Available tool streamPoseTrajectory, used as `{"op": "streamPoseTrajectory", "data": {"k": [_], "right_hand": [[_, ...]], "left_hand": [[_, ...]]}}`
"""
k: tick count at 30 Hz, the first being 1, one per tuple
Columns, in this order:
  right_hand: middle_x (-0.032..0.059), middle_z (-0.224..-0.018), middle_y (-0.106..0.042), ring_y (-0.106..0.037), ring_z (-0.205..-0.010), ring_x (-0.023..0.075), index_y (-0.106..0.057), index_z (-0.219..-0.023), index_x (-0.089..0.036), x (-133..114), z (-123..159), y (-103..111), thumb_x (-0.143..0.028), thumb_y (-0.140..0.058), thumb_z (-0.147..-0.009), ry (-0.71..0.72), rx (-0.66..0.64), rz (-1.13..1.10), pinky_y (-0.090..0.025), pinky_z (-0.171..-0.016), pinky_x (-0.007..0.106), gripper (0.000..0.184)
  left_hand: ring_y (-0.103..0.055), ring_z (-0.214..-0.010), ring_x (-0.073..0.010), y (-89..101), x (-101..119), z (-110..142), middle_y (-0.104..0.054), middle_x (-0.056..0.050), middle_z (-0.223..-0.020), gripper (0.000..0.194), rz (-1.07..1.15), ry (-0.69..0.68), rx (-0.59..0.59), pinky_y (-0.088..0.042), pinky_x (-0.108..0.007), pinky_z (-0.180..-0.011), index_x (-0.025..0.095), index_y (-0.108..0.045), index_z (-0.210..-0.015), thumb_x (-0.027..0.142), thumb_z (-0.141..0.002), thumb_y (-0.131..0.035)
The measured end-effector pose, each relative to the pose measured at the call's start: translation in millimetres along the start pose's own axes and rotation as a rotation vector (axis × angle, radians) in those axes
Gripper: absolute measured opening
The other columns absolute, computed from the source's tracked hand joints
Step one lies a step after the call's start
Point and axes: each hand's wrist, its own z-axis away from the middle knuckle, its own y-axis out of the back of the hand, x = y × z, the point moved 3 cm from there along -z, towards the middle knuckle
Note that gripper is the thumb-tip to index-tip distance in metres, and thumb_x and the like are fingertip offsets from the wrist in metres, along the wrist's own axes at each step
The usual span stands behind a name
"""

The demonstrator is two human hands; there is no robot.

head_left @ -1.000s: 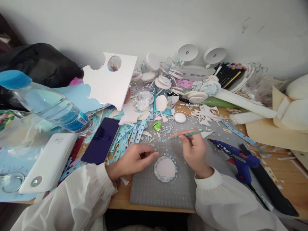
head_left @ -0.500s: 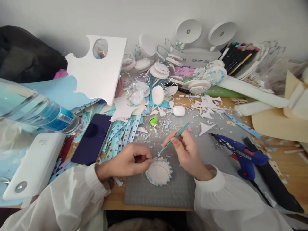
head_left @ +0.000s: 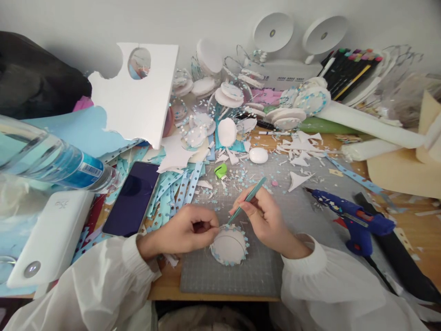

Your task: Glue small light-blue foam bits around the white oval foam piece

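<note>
A white foam disc (head_left: 228, 248) lies on the grey cutting mat (head_left: 258, 276), its rim set with small pale blue and white pieces. My left hand (head_left: 189, 229) pinches at the disc's upper left edge; its fingertips meet there. In my right hand (head_left: 263, 218) is a pair of teal tweezers (head_left: 251, 195), held slantwise like a pen. Their tips point down at the disc's top rim, where small pieces sit. Whether the tips hold a piece is too small to tell.
Right of the mat's middle rests a blue glue gun (head_left: 354, 218). On the left are a phone (head_left: 132, 197), a white power bank (head_left: 51, 239) and a water bottle (head_left: 65, 158). Foam scraps (head_left: 299, 180), a green cutter (head_left: 220, 171) and decorated discs (head_left: 229, 96) crowd the back.
The tweezers' tips have come down from above the disc to its top rim. My left hand stays at the edge. The view has shifted slightly.
</note>
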Motion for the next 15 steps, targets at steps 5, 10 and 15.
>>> {"op": "streamPoseTrajectory", "data": {"k": [5, 10, 15], "right_hand": [[0.0013, -0.074, -0.066, -0.066, -0.067, 0.0145, -0.052, -0.089, -0.022, -2.2, -0.9, 0.9, -0.031, -0.047, -0.096, -0.002, 0.005, 0.008, -0.054, -0.06, 0.027, 0.012], [0.0014, -0.074, -0.066, -0.066, -0.067, 0.0151, -0.052, -0.089, -0.022, -1.9, -0.8, 0.5, -0.032, -0.048, -0.096, -0.006, -0.001, -0.003, -0.054, -0.06, 0.027, 0.013], [0.0018, -0.076, -0.066, -0.068, -0.069, 0.0147, -0.052, -0.091, -0.021, -0.6, 0.6, 0.0, -0.03, -0.049, -0.095, -0.008, -0.007, -0.038, -0.056, -0.061, 0.026, 0.01]], "left_hand": [[-0.033, -0.05, -0.006, -0.1, 0.0, 1.2, -0.041, 0.005, -0.055, 0.019, 0.002, -0.001, 0.0, -0.028, -0.016, -0.046, 0.013, -0.055, -0.066, 0.018, -0.084, -0.053], [-0.033, -0.05, -0.0061, -0.4, 0.7, 1.1, -0.041, 0.005, -0.055, 0.019, 0.012, 0.002, -0.009, -0.027, -0.016, -0.046, 0.014, -0.054, -0.066, 0.019, -0.084, -0.053], [-0.032, -0.049, -0.0063, -0.2, 0.3, 0.8, -0.04, 0.006, -0.054, 0.019, 0.022, 0.02, -0.002, -0.027, -0.017, -0.046, 0.014, -0.053, -0.065, 0.018, -0.083, -0.053]]}}
